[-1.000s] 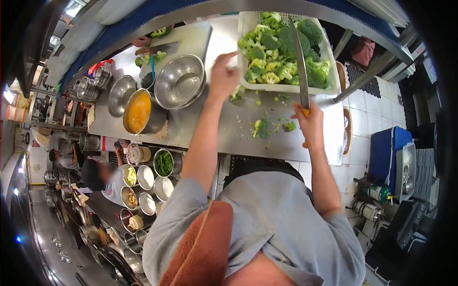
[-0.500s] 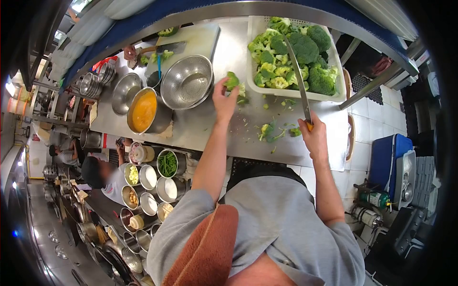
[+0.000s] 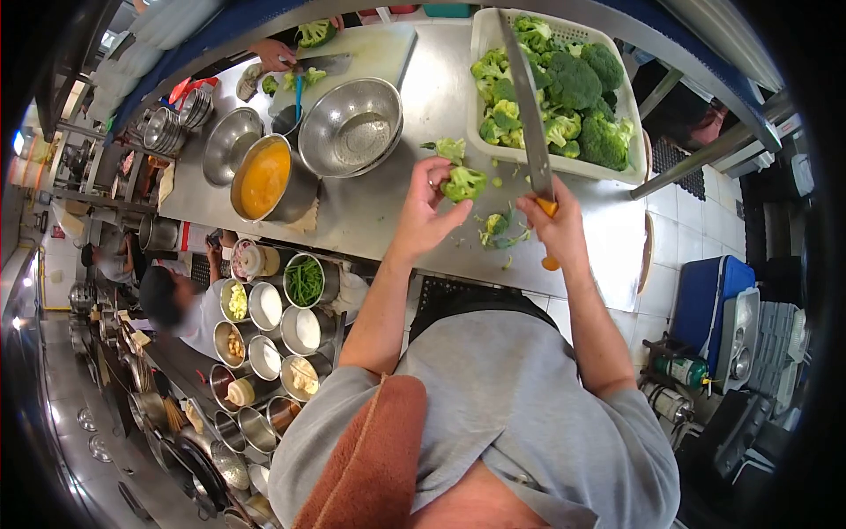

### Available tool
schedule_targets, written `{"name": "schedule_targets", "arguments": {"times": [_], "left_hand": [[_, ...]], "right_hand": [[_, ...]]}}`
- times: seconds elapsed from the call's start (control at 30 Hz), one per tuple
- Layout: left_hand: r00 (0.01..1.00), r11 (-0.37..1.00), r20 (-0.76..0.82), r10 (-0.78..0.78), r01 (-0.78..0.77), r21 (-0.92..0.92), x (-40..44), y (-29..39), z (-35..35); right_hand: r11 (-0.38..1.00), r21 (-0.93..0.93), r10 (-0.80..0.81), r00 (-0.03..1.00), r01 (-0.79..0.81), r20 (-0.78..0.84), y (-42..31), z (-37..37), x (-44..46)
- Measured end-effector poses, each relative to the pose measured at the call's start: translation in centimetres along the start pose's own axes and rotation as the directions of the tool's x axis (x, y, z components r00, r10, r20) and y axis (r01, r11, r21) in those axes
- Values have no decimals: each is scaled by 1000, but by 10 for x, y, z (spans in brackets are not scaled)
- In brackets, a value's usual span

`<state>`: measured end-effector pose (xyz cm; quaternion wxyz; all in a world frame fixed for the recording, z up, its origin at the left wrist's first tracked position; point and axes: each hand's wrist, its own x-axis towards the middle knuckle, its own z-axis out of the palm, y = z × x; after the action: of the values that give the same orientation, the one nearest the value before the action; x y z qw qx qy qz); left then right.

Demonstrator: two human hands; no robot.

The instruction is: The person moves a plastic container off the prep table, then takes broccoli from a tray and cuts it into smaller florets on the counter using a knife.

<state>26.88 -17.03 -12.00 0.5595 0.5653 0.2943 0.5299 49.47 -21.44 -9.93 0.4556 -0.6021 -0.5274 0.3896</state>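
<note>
Between the fingers of my left hand (image 3: 429, 212) is a broccoli floret (image 3: 463, 184), held over the steel counter. Another broccoli piece (image 3: 450, 149) shows just beyond those fingers. My right hand (image 3: 557, 225) is wrapped round the yellow handle of a long knife (image 3: 531, 110). Its blade points away from me, across the near left part of a white basket (image 3: 573, 173) heaped with broccoli (image 3: 573, 85). Broccoli trimmings (image 3: 496, 224) lie on the counter between my hands.
Left of my left hand stand a perforated steel bowl (image 3: 348, 128), a pot of orange liquid (image 3: 265, 181) and another steel bowl (image 3: 231, 148). A co-worker's hand (image 3: 275, 55) holds a knife by a cutting board (image 3: 379, 57). Metal posts (image 3: 696, 152) flank the basket.
My left hand has moved right and turned, bringing the floret nearer the knife. My right hand has shifted slightly left with the knife. The co-worker's hand has come further into view.
</note>
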Motion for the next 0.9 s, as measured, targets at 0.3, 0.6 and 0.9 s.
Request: {"name": "schedule_targets", "arguments": {"times": [0.3, 0.6, 0.9], "left_hand": [[943, 979, 278, -185, 152, 138, -2, 9, 15], [795, 879, 381, -472, 457, 137, -2, -3, 25], [854, 911, 357, -378, 412, -22, 4, -22, 50]], "right_hand": [[967, 250, 41, 997, -57, 70, -28, -1, -2], [993, -14, -120, 990, 121, 71, -1, -8, -13], [964, 226, 135, 990, -142, 46, 0, -27, -15]]}}
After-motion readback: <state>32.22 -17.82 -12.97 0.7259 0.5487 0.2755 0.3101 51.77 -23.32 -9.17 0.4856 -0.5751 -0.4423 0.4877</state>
